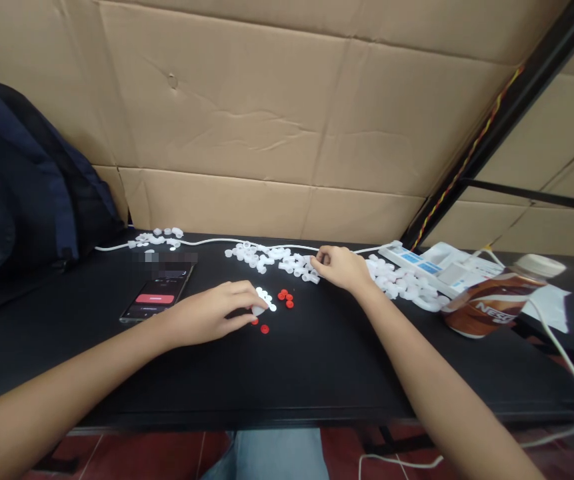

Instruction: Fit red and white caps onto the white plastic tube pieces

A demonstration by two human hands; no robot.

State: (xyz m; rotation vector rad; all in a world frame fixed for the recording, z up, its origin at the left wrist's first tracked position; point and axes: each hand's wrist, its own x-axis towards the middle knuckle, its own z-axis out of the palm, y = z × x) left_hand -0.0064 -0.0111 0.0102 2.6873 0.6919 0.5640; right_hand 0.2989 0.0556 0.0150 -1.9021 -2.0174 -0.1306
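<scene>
My left hand [224, 310] is closed, thumb and fingertips around a small white plastic piece [258, 310] low over the table. Beside those fingertips lie several flat white discs [268, 299]. Two red discs [265, 329] are just below them, one partly hidden by the thumb. To the right sits a cluster of small red caps [285, 297]. At the edge of a pile of white ring-like plastic pieces [297, 263], my right hand [344, 268] is curled with its fingertips together. What lies between them, if anything, is too small to make out.
More white pieces [404, 283] spread rightward near a NESCAFE bottle [499, 300] and a white-blue box [419, 263]. A phone [159, 293] lies at left before a dark backpack [31, 173]. A white cable [207, 241] runs along the cardboard wall [247, 120].
</scene>
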